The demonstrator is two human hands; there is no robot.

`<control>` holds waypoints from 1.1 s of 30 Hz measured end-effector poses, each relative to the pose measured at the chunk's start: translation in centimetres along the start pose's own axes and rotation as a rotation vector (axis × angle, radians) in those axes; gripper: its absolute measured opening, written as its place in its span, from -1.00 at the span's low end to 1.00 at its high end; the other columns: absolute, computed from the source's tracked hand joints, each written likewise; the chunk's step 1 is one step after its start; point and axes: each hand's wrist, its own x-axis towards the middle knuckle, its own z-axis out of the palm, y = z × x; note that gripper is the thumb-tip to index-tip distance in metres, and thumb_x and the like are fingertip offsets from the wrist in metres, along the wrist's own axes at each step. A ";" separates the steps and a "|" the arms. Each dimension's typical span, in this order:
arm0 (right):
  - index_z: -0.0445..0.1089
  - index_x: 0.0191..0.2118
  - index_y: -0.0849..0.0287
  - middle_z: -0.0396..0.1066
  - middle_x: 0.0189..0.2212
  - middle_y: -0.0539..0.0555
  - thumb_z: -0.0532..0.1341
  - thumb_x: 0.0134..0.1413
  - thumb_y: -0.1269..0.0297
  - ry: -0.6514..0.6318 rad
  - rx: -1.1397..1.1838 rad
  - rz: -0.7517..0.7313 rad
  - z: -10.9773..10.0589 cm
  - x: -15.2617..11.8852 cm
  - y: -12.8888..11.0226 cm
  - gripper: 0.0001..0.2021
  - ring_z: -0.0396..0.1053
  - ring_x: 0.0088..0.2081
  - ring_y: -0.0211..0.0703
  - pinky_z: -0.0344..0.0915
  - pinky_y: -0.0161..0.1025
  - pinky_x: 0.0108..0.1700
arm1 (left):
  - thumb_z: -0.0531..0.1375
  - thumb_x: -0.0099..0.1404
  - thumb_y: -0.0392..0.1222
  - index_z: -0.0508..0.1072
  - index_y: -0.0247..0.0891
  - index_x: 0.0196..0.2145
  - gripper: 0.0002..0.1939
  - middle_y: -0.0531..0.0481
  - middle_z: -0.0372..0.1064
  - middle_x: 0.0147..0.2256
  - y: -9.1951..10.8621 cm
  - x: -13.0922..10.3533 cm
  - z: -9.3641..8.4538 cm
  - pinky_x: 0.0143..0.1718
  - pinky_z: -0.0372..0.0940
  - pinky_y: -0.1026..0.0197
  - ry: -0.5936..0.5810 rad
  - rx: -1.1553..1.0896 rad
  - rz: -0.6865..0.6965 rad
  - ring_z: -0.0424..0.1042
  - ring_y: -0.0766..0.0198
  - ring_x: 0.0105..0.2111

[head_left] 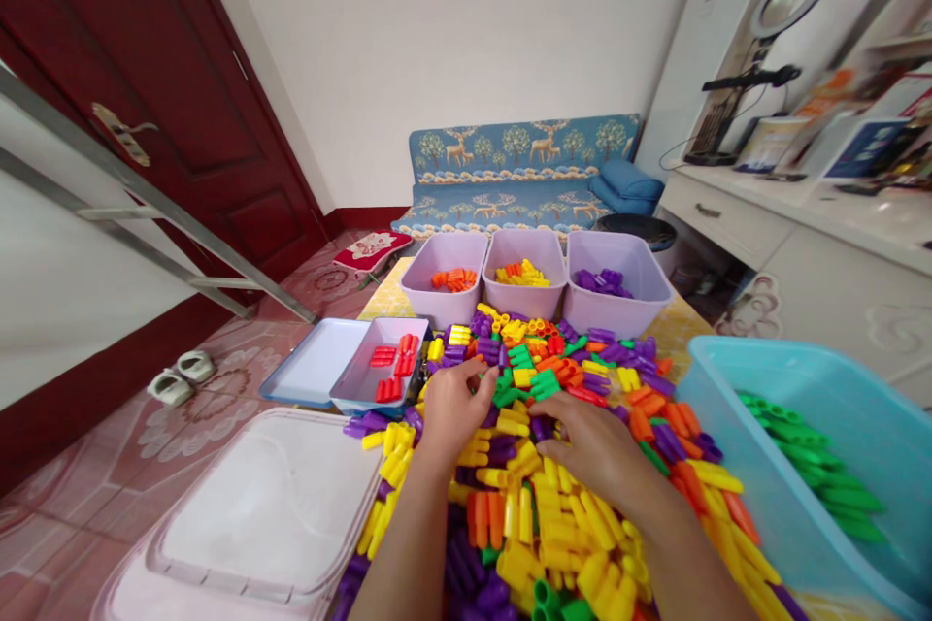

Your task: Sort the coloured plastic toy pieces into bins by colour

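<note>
A large heap of yellow, purple, orange, green and red plastic pieces covers the middle of the table. My left hand is over the heap, thumb and fingers curled near purple and green pieces; whatever lies between the fingertips is too small to make out. To its right, my right hand reaches into the heap with fingers bent apart, close to purple and yellow pieces. Behind the heap stand a bin with orange pieces, a bin with yellow and some orange pieces, and a bin with purple pieces.
Left of the heap, a tray holds red pieces beside a pale lid. A larger lid lies nearer. At right, a blue tub holds green pieces. A sofa stands behind the table.
</note>
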 end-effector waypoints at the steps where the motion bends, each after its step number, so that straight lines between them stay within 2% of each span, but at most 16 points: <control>1: 0.45 -0.07 0.03 0.49 -0.13 0.08 0.20 0.01 0.32 0.009 -0.003 0.005 0.2 0.3 0.0 -0.69 0.44 -0.12 0.04 0.26 -0.15 -0.12 | 0.20 0.18 -0.02 0.57 -0.16 -0.44 -0.79 0.02 0.44 -0.56 0.0 0.0 -0.5 -0.49 0.08 0.28 -0.062 0.055 0.021 0.35 0.24 -0.56; 3: 0.44 -0.07 0.08 0.50 -0.12 0.13 0.11 0.09 0.35 0.051 -0.018 0.038 0.4 0.7 0.1 -0.70 0.44 -0.09 0.05 0.25 -0.14 -0.09 | 0.30 0.05 -0.07 0.59 -0.11 -0.40 -0.85 -0.01 0.51 -0.46 -0.1 -0.2 -1.3 -0.46 0.13 0.27 -0.192 0.114 0.068 0.42 0.18 -0.49; 4: 0.44 -0.06 0.10 0.50 -0.13 0.15 0.07 0.11 0.37 0.072 -0.027 0.058 0.6 0.9 0.2 -0.69 0.44 -0.08 0.05 0.25 -0.13 -0.07 | 0.33 0.00 -0.11 0.60 -0.09 -0.37 -0.82 -0.03 0.53 -0.42 -0.1 -0.3 -1.6 -0.43 0.16 0.26 -0.240 0.124 0.088 0.44 0.15 -0.46; 10: 0.40 -0.08 0.14 0.52 -0.23 0.15 0.08 0.11 0.33 0.178 0.041 0.121 1.0 1.4 1.0 -0.73 0.46 -0.15 0.04 0.27 -0.14 -0.13 | 0.31 -0.01 -0.25 0.59 -0.05 -0.29 -0.74 0.01 0.55 -0.36 -0.4 -0.3 -1.2 -0.34 0.24 0.25 -0.326 0.087 0.091 0.48 0.14 -0.41; 12: 0.41 -0.13 0.13 0.52 -0.31 0.11 0.10 0.10 0.29 0.218 0.136 0.120 1.1 1.5 1.2 -0.76 0.47 -0.22 0.01 0.29 -0.16 -0.19 | 0.32 -0.01 -0.25 0.58 -0.09 -0.31 -0.76 0.00 0.53 -0.39 -0.6 -0.1 -0.7 -0.37 0.22 0.25 -0.328 0.077 0.053 0.46 0.16 -0.43; 15: 0.40 -0.16 0.14 0.47 -0.40 0.05 0.13 0.07 0.23 0.271 0.354 0.089 1.3 1.7 1.1 -0.77 0.44 -0.33 -0.07 0.30 -0.19 -0.26 | 0.30 0.04 -0.23 0.56 -0.17 -0.32 -0.82 0.02 0.48 -0.46 -1.1 0.3 0.0 -0.39 0.21 0.26 -0.270 0.022 -0.029 0.42 0.20 -0.45; 18: 0.35 -0.08 0.15 0.41 -0.41 0.02 0.15 0.05 0.20 0.305 0.584 0.065 1.4 1.8 0.4 -0.69 0.41 -0.34 -0.11 0.31 -0.21 -0.29 | 0.25 0.11 -0.26 0.52 -0.25 -0.30 -0.85 0.00 0.47 -0.40 -1.3 0.7 0.4 -0.31 0.26 0.27 -0.155 -0.215 -0.047 0.42 0.23 -0.37; 20: 0.29 -0.01 0.16 0.39 -0.40 0.00 0.17 0.02 0.21 0.288 0.733 0.037 1.3 1.7 -0.2 -0.63 0.40 -0.35 -0.15 0.32 -0.23 -0.31 | 0.22 0.15 -0.24 0.51 -0.28 -0.26 -0.83 -0.05 0.49 -0.29 -0.9 0.8 0.5 -0.25 0.29 0.25 -0.144 -0.427 -0.029 0.44 0.22 -0.29; 21: 0.27 0.01 0.16 0.38 -0.39 -0.01 0.18 0.00 0.22 0.267 0.798 0.021 1.2 1.6 -0.5 -0.59 0.40 -0.37 -0.17 0.32 -0.24 -0.32 | 0.22 0.18 -0.23 0.51 -0.29 -0.22 -0.80 -0.07 0.49 -0.25 -0.6 0.8 0.5 -0.23 0.30 0.25 -0.178 -0.527 -0.024 0.44 0.21 -0.25; 23: 0.24 0.05 0.17 0.38 -0.40 -0.02 0.21 -0.03 0.25 0.206 0.885 0.001 1.0 1.4 -1.1 -0.54 0.39 -0.39 -0.20 0.31 -0.27 -0.35 | 0.21 0.19 -0.21 0.50 -0.29 -0.17 -0.76 -0.08 0.49 -0.22 0.2 0.6 0.4 -0.22 0.30 0.25 -0.307 -0.694 -0.023 0.45 0.21 -0.23; 25: 0.25 0.06 0.17 0.39 -0.39 -0.01 0.21 -0.05 0.27 0.142 0.907 0.002 0.8 1.3 -1.4 -0.52 0.38 -0.41 -0.22 0.30 -0.30 -0.40 | 0.23 0.18 -0.22 0.48 -0.30 -0.14 -0.72 -0.07 0.50 -0.28 0.8 0.4 0.4 -0.25 0.30 0.27 -0.430 -0.809 -0.036 0.46 0.24 -0.29; 27: 0.28 0.05 0.15 0.39 -0.40 -0.02 0.21 -0.04 0.27 0.113 0.883 0.023 0.6 1.3 -1.5 -0.54 0.35 -0.45 -0.25 0.27 -0.32 -0.47 | 0.25 0.16 -0.22 0.44 -0.31 -0.12 -0.69 -0.02 0.50 -0.39 1.2 0.2 0.5 -0.34 0.28 0.31 -0.501 -0.851 -0.057 0.45 0.29 -0.39; 29: 0.31 0.02 0.13 0.37 -0.44 -0.05 0.22 -0.03 0.27 0.119 0.857 0.046 0.6 1.3 -1.5 -0.58 0.32 -0.51 -0.28 0.25 -0.35 -0.52 | 0.27 0.15 -0.22 0.39 -0.31 -0.11 -0.66 0.01 0.48 -0.45 1.3 0.0 0.6 -0.41 0.25 0.34 -0.518 -0.861 -0.094 0.43 0.32 -0.47; 33: 0.33 -0.18 0.11 0.32 -0.51 -0.11 0.24 -0.05 0.28 0.106 0.901 0.060 1.0 1.3 -1.2 -0.75 0.27 -0.60 -0.33 0.24 -0.37 -0.58 | 0.27 0.14 -0.23 0.29 -0.27 -0.08 -0.61 -0.02 0.51 -0.40 1.1 -0.1 0.8 -0.40 0.28 0.31 -0.509 -0.832 -0.102 0.46 0.29 -0.44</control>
